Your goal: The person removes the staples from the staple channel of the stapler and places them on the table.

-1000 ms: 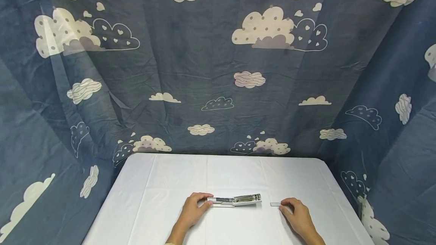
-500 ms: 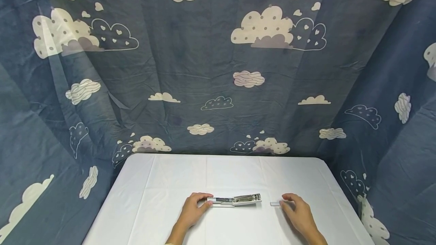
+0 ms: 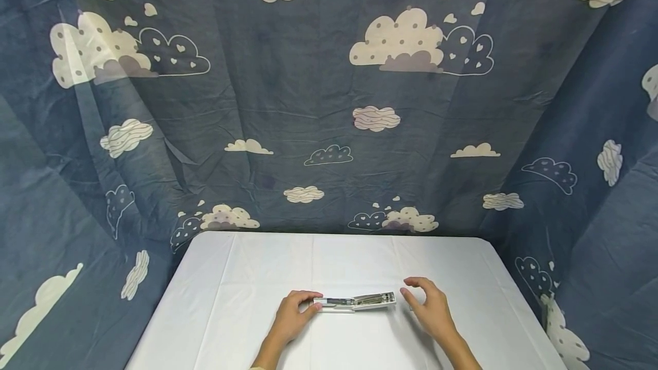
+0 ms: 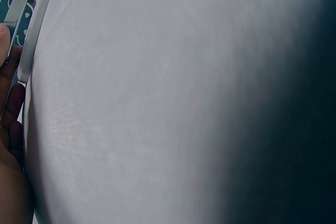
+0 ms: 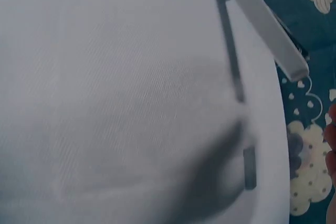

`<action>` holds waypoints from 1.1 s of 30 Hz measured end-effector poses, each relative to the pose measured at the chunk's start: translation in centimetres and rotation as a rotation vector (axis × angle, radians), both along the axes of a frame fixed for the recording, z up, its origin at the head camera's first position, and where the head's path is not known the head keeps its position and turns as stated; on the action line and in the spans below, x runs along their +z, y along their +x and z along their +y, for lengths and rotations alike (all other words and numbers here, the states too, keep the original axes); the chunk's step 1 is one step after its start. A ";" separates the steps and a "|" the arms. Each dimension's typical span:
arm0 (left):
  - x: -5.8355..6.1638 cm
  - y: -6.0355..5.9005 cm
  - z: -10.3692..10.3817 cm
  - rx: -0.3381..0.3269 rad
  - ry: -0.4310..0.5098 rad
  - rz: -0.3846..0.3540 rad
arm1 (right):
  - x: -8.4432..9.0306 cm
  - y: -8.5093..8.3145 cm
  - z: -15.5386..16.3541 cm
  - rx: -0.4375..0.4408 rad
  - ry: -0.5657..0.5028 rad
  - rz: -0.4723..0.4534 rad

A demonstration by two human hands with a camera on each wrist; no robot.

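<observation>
A white stapler [image 3: 377, 300] is spread open on the white table, its metal inner parts showing. My left hand [image 3: 290, 317] holds its left end between thumb and fingers; the left wrist view catches only part of that hand [image 4: 11, 187] and the pale stapler edge [image 4: 38, 27]. Just beyond the stapler's right end is my right hand [image 3: 433, 314], thumb and forefinger apart, nothing visible between them. In the right wrist view, a small grey strip, apparently staples [image 5: 250, 168], lies on the cloth near the raised stapler arm [image 5: 270, 32]. The right hand mostly hides that strip in the head view.
A white cloth covers the table [image 3: 257, 267]. Behind it and along both sides hangs a dark blue curtain [image 3: 288, 101] printed with clouds, close to the table's far edge.
My right hand has let go of the small strip and moved left and up, towards the stapler's right end. The left hand and the stapler have stayed in place.
</observation>
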State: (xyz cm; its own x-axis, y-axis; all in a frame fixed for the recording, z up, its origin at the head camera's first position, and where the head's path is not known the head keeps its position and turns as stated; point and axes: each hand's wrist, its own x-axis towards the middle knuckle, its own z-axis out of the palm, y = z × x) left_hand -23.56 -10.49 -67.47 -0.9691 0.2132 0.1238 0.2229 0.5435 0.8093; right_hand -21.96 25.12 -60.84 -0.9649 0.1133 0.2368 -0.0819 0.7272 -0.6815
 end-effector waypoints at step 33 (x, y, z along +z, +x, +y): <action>0.2 -0.2 -0.1 0.025 -0.002 -0.021 | -1.5 -1.5 -11.6 0.215 -0.075 0.016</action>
